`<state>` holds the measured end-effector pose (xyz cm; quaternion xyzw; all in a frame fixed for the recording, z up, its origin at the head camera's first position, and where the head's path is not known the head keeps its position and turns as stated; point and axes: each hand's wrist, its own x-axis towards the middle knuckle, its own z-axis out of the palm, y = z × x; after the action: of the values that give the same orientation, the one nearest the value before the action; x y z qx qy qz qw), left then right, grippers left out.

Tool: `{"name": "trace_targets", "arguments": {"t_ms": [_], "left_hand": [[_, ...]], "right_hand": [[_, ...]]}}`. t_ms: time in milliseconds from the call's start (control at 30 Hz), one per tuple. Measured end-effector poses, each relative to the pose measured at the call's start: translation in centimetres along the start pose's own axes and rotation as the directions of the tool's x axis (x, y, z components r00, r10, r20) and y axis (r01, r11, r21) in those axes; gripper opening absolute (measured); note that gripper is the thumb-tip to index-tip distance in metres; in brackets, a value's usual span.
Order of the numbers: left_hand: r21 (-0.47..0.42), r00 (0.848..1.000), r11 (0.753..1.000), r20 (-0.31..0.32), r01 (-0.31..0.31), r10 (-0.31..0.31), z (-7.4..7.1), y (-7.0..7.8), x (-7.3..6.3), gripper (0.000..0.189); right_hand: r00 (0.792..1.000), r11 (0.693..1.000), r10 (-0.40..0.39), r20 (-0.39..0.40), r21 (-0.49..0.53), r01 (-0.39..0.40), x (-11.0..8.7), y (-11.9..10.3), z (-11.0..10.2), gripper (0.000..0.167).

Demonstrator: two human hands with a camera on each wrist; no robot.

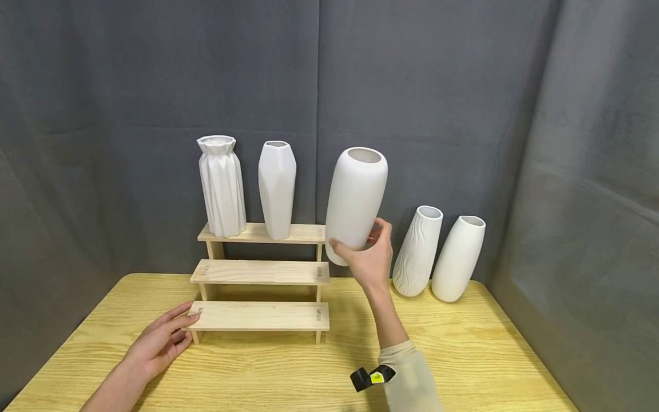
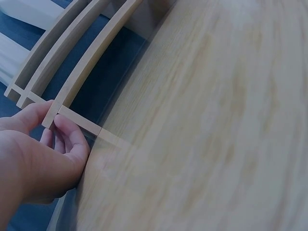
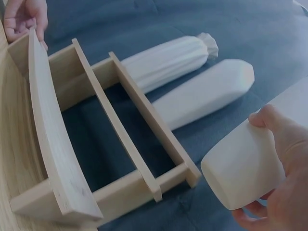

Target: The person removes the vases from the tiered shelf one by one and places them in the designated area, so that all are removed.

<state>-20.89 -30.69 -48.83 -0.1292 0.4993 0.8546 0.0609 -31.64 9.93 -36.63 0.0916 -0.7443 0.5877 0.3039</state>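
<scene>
My right hand (image 1: pixel 372 264) grips a smooth, rounded white vase (image 1: pixel 356 200) low on its body, thumb on the near side. The vase is slightly tilted, beside the right end of a wooden three-tier stand (image 1: pixel 259 316); in the right wrist view its base (image 3: pixel 240 168) is apart from the top board. My left hand (image 1: pixel 158 343) pinches the left end of the stand's lowest board, thumb above and fingers beneath, as the left wrist view shows. On the top tier stand a pleated white vase (image 1: pixel 223 189) at the left and a faceted white vase (image 1: pixel 277 189) near the middle.
A wavy-textured white vase (image 1: pixel 418 252) and a smooth white vase (image 1: pixel 458 260) stand on the light wooden table (image 1: pixel 257 377), at the back right. Grey curtains (image 1: pixel 412 86) hang behind and along both sides. A small black device (image 1: pixel 372 377) is strapped to the right wrist.
</scene>
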Motion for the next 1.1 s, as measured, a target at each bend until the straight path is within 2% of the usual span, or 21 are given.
{"name": "trace_targets", "arguments": {"t_ms": [333, 700, 867, 1100], "left_hand": [[0.010, 1.000, 1.000, -0.001, 0.014, -0.014, 0.1, 0.1, -0.2, 0.027], [0.005, 1.000, 1.000, -0.015, 0.019, -0.019, 0.1, 0.1, -0.1, 0.027], [-0.002, 1.000, 1.000, -0.004, 0.013, -0.013, 0.0, 0.0, 0.0, 0.027], [0.004, 1.000, 1.000, -0.010, 0.015, -0.015, 0.0, 0.1, 0.0, 0.027]], "right_hand": [[0.995, 0.999, -0.005, -0.103, -0.050, 0.000, 0.9, 2.4, -0.7, 0.087], [0.988, 0.997, 0.058, -0.142, -0.042, -0.065, 1.1, 6.0, -0.8, 0.087], [0.981, 0.991, 0.095, -0.168, -0.077, -0.109, 0.7, 7.7, -0.7, 0.087], [0.976, 0.988, 0.117, -0.184, -0.077, -0.133, 0.3, 9.3, -0.5, 0.086]]}}
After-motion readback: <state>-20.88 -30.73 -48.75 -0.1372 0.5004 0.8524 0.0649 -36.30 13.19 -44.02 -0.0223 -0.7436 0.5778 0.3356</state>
